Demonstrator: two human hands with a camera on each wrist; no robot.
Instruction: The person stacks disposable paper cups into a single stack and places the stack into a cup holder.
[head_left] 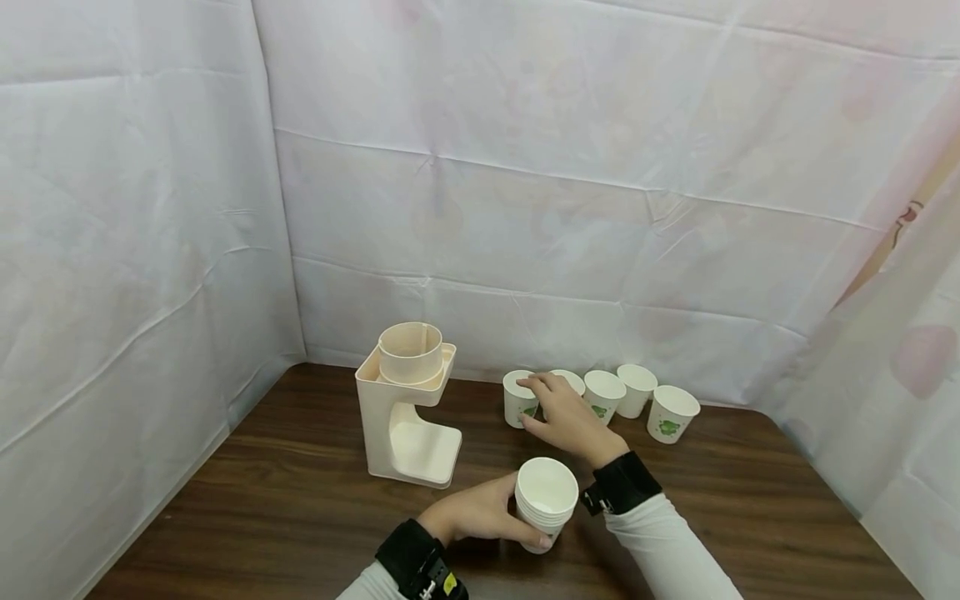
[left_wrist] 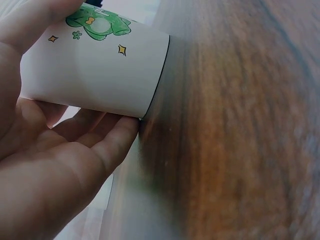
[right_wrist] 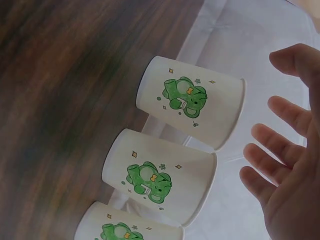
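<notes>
Near the table's front, my left hand (head_left: 487,508) grips a stack of white paper cups (head_left: 547,492), several nested rims showing at the top. Seen from the left wrist, the thumb and fingers curl round the lowest cup (left_wrist: 95,75), which has a green bear print and its base close to the table. My right hand (head_left: 570,421) reaches over the row of cups at the back, nearest the leftmost paper cup (head_left: 519,408). In the right wrist view its fingers (right_wrist: 275,150) are spread and hold nothing, beside the rim of an upright bear-print cup (right_wrist: 192,100).
A cream-coloured cup holder (head_left: 378,417) with a round tube (head_left: 411,367) on top and a low shelf stands to the left. Further single cups line the back, the rightmost cup (head_left: 672,414) a little forward. White curtains (head_left: 525,208) hang behind the dark wooden table (head_left: 300,508).
</notes>
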